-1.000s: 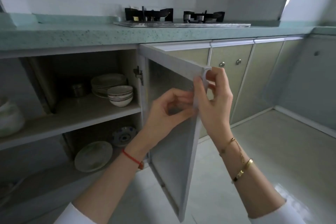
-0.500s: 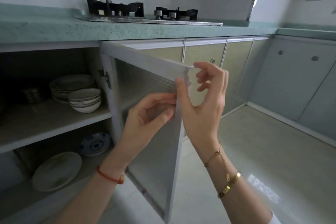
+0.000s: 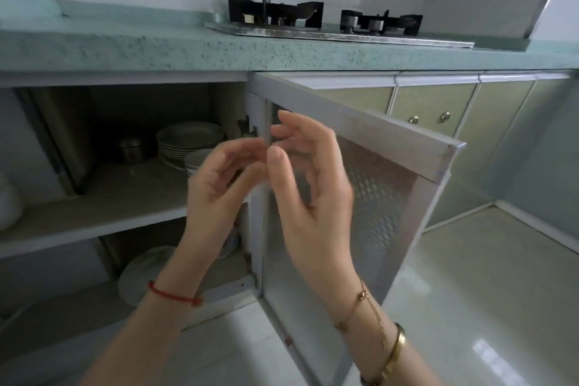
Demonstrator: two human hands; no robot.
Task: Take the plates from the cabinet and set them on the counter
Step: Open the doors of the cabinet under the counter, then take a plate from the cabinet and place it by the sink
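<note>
Fingers relaxed, left hand and right hand seemingly empty before plates

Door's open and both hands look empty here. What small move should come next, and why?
Probably reach the left hand in toward the stack of plates on the upper shelf. The cabinet door stands open, the right hand is empty too, and no plates show on the counter.

Plates: pale stack, lying flat on the upper shelf of the open cabinet, toward its right side. Worktop: speckled green, directly above.
</note>
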